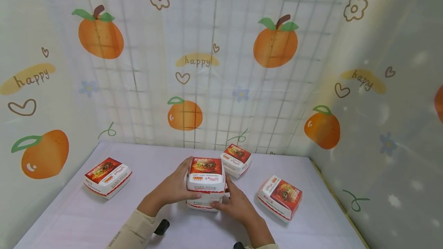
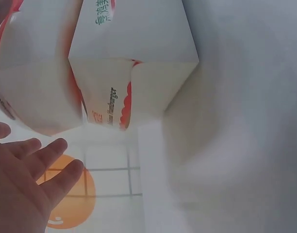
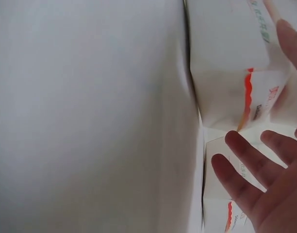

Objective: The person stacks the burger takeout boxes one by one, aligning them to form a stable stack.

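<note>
Cardboard at the left grip: the person's left grip (image 1: 176, 185) is wide, fingers spread and fairly straight along the side of the upper carton (image 1: 205, 168), thumb across its front; too hard a press there could dent the thin wall.
Right grip: also wide, the right grip (image 1: 238, 203) lies along the other side of the stack, thumb low on the front by the lower carton (image 1: 200, 205); how firmly it presses cannot be told. Uneven pushing from the two sides would likely skew the pair.
Upper carton: above the lower one, between both grips; whether it sits fully flush is hard to tell. Released off-centre, it could slide or tip.
Lower carton: on the desk (image 1: 149, 168), partly covered by the thumbs; a thumb catching its edge might drag it out from under the load.
Back carton: the back carton (image 1: 237, 158) stands just behind the stack, to its right, contact unclear; the right fingers swinging outward could knock it.
Side cartons: the left carton (image 1: 107, 176) lies well apart and seems at little risk; the right carton (image 1: 280, 199) is nearer the right forearm, so a wide sweep might nudge it.
</note>
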Motion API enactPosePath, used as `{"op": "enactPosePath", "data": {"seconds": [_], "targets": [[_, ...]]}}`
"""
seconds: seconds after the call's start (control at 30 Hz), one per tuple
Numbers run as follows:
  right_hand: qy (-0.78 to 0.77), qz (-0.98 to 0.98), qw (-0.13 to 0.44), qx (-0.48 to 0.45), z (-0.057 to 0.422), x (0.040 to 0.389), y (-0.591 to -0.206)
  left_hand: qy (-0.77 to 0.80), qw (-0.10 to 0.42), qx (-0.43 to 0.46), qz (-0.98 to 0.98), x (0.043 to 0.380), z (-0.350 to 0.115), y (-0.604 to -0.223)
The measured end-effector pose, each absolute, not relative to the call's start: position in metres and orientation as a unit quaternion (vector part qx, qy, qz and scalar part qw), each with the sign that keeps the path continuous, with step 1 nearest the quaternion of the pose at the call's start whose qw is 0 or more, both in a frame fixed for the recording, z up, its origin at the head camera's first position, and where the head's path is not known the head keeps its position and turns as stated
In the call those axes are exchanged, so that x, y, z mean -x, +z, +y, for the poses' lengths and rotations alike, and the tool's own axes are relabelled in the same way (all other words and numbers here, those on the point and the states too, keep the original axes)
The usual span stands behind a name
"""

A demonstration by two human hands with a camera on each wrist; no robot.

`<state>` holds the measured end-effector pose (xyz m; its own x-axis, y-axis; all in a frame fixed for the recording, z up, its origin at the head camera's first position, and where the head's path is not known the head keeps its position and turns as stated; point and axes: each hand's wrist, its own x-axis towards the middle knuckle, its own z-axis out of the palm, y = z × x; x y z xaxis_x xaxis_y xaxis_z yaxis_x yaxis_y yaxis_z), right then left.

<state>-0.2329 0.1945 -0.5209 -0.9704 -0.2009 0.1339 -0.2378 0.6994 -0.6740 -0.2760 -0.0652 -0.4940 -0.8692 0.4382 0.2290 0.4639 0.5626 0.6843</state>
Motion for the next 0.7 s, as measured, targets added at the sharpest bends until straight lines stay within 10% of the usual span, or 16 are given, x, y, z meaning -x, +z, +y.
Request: {"op": "enactPosePath", "data": {"seconds": [0.7], "targets": [[0.385,-0.916,0.065,-0.09,0.194,0.226,-0.512,-0.278,0.022,0.236,-0.931,0.268,-0.131,-0.492]]}}
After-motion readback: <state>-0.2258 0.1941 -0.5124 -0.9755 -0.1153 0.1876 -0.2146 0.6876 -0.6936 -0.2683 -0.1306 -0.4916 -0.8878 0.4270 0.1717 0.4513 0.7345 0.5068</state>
